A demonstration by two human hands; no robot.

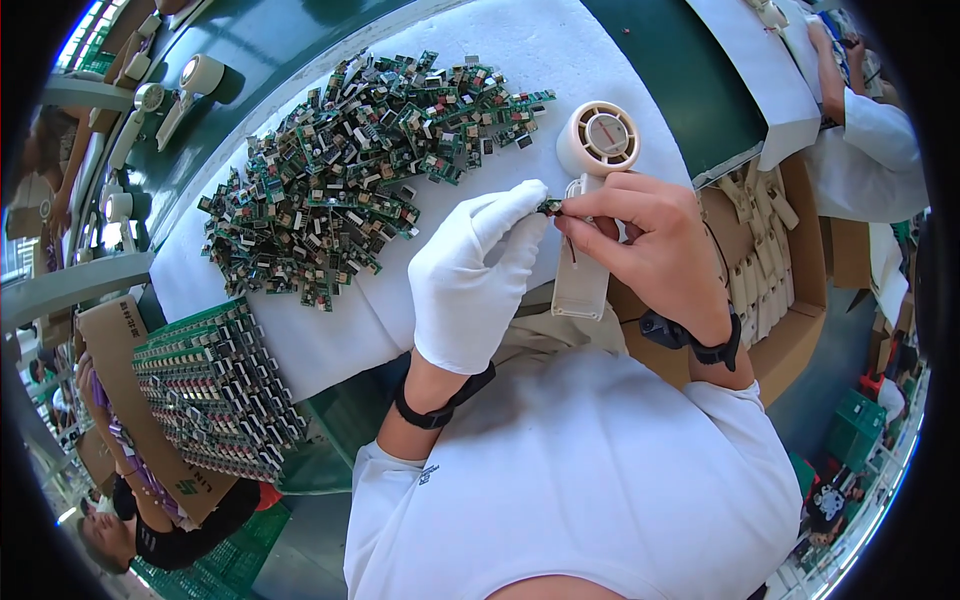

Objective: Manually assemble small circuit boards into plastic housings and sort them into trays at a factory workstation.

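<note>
Right between the two sets of fingertips sits a small green circuit board (550, 207), held in the air above the white cloth (500, 60) and just in front of the person's chest. Its long axis runs roughly left to right, from one hand toward the other. The left hand (475, 275), in a white glove, pinches the board's left end with thumb and forefinger pressed together; the bare right hand (650, 240) pinches the right end the same way, the other fingers curled. Both hands are equally near, each touching it.

Just beneath and behind the right hand lies a white handheld fan (592, 190), round head away from the person, handle pointing back toward them, so it lies directly under the pinch. To the left, well apart, a large heap of loose circuit boards (350, 170) spreads across the cloth. Lower left stands a tray of boards in neat rows (215, 390). On the right, an open cardboard box of white plastic parts (770, 250) sits beside the right wrist.
</note>
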